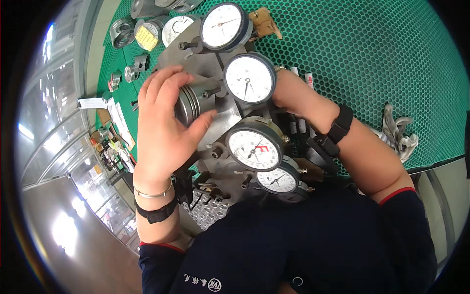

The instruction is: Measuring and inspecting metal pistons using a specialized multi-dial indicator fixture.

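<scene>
A grey metal piston [199,100] with ring grooves lies on its side on a metal gauge fixture [228,118]. My left hand [164,117] is closed round its grooved end, with the thumb near me and the fingers over the far side. To the piston's right stands a round white dial gauge [248,79] with a dark rim. My right hand [296,95] reaches in behind this dial, and its fingers are hidden there. Another dial gauge [223,26] sits farther off, and a third dial gauge [254,149] is nearer to me.
Smaller dials [277,179] stand closer to my body. Several other pistons [122,33] rest at the far left, one bearing a yellow note [146,38]. A green perforated mat [372,54] covers the bench. Crumpled whitish gloves or cloth [399,132] lie at the right.
</scene>
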Available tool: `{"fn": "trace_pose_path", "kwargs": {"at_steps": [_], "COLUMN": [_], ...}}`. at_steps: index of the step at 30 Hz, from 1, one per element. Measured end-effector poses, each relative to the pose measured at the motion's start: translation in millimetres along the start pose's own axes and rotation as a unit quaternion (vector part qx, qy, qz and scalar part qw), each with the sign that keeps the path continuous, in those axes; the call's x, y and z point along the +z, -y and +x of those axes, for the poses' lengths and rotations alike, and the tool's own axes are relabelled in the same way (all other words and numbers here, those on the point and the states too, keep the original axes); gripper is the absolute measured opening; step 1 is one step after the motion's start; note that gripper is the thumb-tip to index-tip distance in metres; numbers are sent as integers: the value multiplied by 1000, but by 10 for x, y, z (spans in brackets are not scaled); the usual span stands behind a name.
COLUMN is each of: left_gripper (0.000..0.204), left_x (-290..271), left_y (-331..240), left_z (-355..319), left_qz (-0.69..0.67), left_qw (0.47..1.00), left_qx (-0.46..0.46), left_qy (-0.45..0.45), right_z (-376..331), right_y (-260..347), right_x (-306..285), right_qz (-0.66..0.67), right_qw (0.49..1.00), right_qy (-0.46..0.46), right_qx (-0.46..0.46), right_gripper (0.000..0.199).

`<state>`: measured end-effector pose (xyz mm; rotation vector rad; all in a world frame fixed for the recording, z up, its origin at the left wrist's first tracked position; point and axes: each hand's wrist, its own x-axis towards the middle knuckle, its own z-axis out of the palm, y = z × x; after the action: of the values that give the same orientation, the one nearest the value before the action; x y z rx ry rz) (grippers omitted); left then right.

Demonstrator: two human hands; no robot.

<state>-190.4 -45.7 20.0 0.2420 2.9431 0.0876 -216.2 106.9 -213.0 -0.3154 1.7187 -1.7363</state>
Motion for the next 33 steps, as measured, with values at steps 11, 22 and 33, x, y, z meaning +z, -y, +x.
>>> {"fn": "trace_pose_path", "kwargs": {"at_steps": [11, 22, 33], "left_gripper": [36, 34, 34], "left_x": [154, 176, 187], "left_y": [-40, -27, 9], "left_z": [151, 151, 120], "left_qz": [-13, -33, -67], "left_qw": [998, 997, 995], "left_qx": [42, 45, 36], "left_qy": [-51, -55, -70], "right_z": [-27, -303, -319], "right_y": [153, 818, 615], "right_x": [-75, -366, -290], "right_qz": [-21, -91, 7], "right_qw": [998, 995, 997], "right_qy": [20, -38, -66], "right_qx": [49, -3, -49], "right_gripper": [29, 31, 28]}}
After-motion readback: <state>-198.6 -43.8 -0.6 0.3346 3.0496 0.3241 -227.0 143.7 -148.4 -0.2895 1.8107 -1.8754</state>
